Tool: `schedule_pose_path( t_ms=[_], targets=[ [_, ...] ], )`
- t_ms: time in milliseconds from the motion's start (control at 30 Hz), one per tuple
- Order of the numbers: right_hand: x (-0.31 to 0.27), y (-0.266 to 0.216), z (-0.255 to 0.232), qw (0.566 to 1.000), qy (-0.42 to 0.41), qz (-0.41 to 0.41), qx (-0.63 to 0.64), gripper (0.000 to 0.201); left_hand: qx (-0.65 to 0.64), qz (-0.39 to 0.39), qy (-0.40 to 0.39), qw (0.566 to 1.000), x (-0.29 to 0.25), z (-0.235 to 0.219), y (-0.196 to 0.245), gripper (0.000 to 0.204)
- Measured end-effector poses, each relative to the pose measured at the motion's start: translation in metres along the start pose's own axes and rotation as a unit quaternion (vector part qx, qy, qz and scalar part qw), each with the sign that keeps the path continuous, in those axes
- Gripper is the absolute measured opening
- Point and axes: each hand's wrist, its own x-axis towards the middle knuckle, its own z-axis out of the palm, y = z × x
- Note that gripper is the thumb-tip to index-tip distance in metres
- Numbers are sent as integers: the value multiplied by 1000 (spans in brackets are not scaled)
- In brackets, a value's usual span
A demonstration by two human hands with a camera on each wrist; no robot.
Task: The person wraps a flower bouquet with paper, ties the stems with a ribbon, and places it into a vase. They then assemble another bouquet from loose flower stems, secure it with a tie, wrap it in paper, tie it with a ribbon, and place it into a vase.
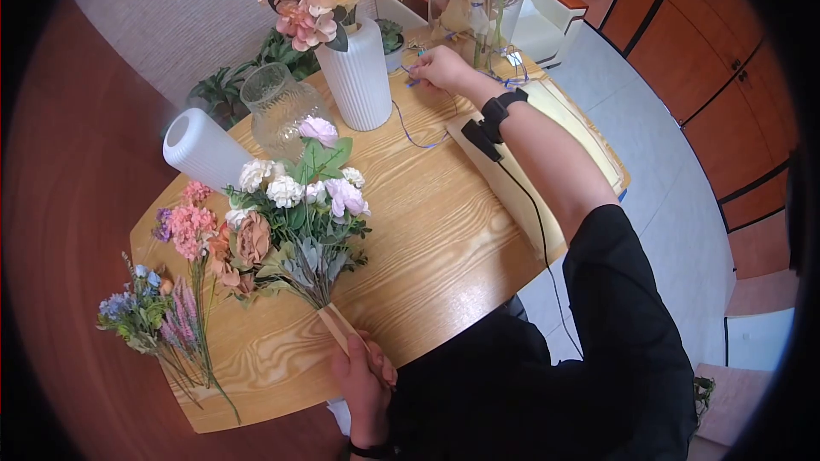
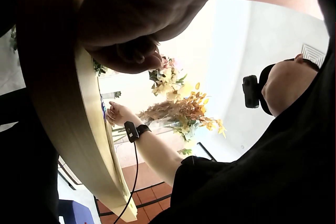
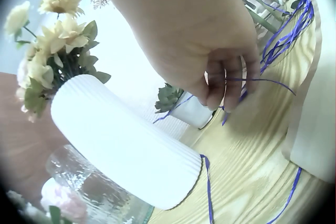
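My left hand (image 1: pixel 366 376) grips the paper-wrapped stems (image 1: pixel 340 327) of a bouquet at the table's front edge; white, lilac and brown flowers (image 1: pixel 284 191) fan out above it. In the left wrist view that hand (image 2: pixel 142 19) is dark and its bouquet is hidden. Far across the table, my right hand (image 1: pixel 444 70) pinches a thin blue-purple ribbon beside the white ribbed vase (image 1: pixel 354 77). The right wrist view shows the hand (image 3: pixel 210 50) with curled fingers at the ribbon (image 3: pixel 262 80), near a tangle of more ribbon (image 3: pixel 294 32).
A glass vase (image 1: pixel 278 102) and a tilted white vase (image 1: pixel 205 149) stand at the back left. Loose flower stems (image 1: pixel 184 316) lie on the left. Sheets of paper (image 1: pixel 504 196) cover the right side, and a tall clear vase (image 1: pixel 483 0) stands behind.
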Motion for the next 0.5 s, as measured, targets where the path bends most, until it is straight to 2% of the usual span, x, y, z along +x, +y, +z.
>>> schedule_pose_path(
  t_ms=[33, 67, 133, 200, 267, 300, 367, 400, 467, 500],
  targets=[
    [-4, -3, -3, 995, -20, 34, 90, 17, 3, 3, -7, 1000, 0, 0, 0, 23],
    [-14, -12, -5, 995, -28, 37, 89, 17, 6, 6, -11, 1000, 0, 0, 0, 23],
    [-37, -29, -13, 976, 15, 83, 202, 17, -2, -1, -8, 1000, -1, 0, 2, 23],
    [-49, -33, -28, 970, -25, 96, 222, 22, -11, -9, -5, 1000, -1, 3, 3, 23],
    [-71, -43, -38, 921, -48, 93, 376, 24, -1, -9, -4, 1000, -2, 4, 4, 23],
    [-82, -48, -43, 921, -52, 98, 373, 24, -5, -15, 0, 1000, -2, 5, 3, 23],
    [-105, -55, -50, 871, -39, 93, 480, 24, -3, -11, -6, 1000, -2, 4, 4, 23],
    [-117, -55, -53, 872, -41, 99, 477, 24, -6, -17, -3, 1000, -2, 4, 4, 23],
    [-140, -52, -57, 788, -68, 80, 607, 25, -3, -18, -4, 1000, -1, 3, 4, 23],
    [-151, -45, -56, 788, -73, 86, 605, 25, -6, -22, 3, 1000, -1, 3, 5, 23]
  ],
)
